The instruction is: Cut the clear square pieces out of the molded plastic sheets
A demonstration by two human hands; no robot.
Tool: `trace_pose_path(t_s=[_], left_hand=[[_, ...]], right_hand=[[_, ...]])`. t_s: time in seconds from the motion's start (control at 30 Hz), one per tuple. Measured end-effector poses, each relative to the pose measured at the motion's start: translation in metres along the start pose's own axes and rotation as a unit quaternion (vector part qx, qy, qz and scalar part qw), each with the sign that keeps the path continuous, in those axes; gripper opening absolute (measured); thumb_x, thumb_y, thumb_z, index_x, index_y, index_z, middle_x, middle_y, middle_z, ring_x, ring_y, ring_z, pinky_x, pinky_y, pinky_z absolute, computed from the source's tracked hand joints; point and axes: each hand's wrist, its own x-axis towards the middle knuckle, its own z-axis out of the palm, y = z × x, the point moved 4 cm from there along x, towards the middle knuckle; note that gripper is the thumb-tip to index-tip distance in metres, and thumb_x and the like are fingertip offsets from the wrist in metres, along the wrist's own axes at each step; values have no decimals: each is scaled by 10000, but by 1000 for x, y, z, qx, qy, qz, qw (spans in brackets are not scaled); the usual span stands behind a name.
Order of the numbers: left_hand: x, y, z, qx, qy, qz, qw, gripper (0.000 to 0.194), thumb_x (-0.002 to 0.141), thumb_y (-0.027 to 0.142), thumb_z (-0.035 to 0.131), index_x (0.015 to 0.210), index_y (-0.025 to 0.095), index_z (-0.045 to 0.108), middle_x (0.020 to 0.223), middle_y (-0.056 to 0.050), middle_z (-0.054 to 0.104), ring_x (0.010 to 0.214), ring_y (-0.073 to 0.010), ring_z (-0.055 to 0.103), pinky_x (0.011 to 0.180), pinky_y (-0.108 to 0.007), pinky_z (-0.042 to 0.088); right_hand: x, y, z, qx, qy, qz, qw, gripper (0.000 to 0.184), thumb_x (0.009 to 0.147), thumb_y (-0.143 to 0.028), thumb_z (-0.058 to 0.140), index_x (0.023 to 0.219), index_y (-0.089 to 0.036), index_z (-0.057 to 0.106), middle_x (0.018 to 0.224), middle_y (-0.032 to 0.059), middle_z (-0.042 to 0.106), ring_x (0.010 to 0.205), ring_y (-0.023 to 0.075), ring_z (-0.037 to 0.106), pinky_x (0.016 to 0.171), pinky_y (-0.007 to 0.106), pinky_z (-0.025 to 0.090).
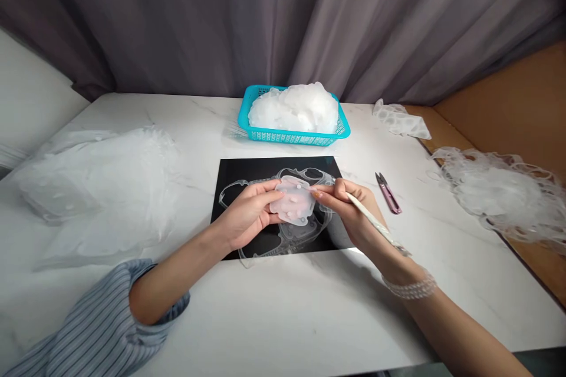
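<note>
My left hand grips a translucent, frosted silicone piece with a scalloped outline and small raised bumps, thumb on top. My right hand has its thumb and forefinger at the piece's right edge. A slim white pen-like tool lies held in that same hand, pointing back over the wrist; its kind cannot be made out. Beneath both hands is a black mat, on which clear looped silicone trimmings are spread, partly hidden by the hands.
At the back stands a turquoise basket heaped with translucent white pieces. A pile of clear pieces or bags is at left. Pink-handled thread snips lie to the right, near a heap of stringy trimmings and a smaller white bundle.
</note>
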Motion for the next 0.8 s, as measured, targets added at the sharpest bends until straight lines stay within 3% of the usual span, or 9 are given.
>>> trace_pose_path(t_s=[0.3,0.4,0.5,0.6,0.63,0.7,0.77,0.8], left_hand=[[0,1,1,4,-13,-4,1000,231,904,189,594,1099,133,705,1071,-134,717,1013,-250,679,866,-388,568],[0,2,0,-6,3,-9,1000,256,915,155,550,1128,125,690,1059,-142,721,987,-248,687,846,-400,577],[1,3,-3,-8,25,-11,1000,257,904,136,549,1115,115,695,1023,-132,726,948,-229,691,838,-381,577],[1,3,-5,-14,28,-6,999,210,888,145,576,1046,130,713,998,-98,725,897,-194,692,801,-324,574],[0,3,-5,-17,30,-11,999,204,886,158,585,1045,136,710,994,-94,727,891,-194,697,794,-320,573],[-2,4,-7,-19,42,-30,998,249,894,211,594,1117,139,678,983,-112,736,893,-220,714,816,-352,571],[-4,8,-9,-8,65,-42,997,372,911,278,584,1252,131,600,948,-146,747,881,-253,728,858,-413,562],[-5,11,-10,3,77,-37,996,430,919,306,573,1310,128,553,924,-154,750,870,-260,731,874,-434,554]], right_hand=[[-5,-4,1,-38,8,-24,999,470,814,-271,734,598,-213,320,948,55,776,925,226,703,842,366,513],[-6,-10,-4,-122,18,-87,989,399,852,-247,672,629,-228,342,1070,76,759,982,260,701,850,416,524],[-9,-17,2,-242,-70,-213,944,300,844,-147,611,647,-239,405,1237,69,702,1218,303,603,970,500,480],[-15,-15,15,-314,-169,-307,882,256,831,-83,569,654,-243,479,1223,33,710,1324,295,522,1097,554,368],[-16,-13,17,-319,-174,-319,875,270,845,-85,553,638,-241,475,1160,26,738,1263,287,580,1107,553,359],[-12,-11,17,-309,-138,-304,891,335,885,-137,536,586,-230,416,997,29,775,1036,258,700,1043,504,439],[0,-11,6,-292,-43,-247,923,399,902,-240,565,569,-228,345,805,33,750,757,210,702,807,397,551],[9,-13,-1,-285,10,-222,932,416,898,-293,586,580,-231,324,723,24,708,659,185,660,686,345,547]])
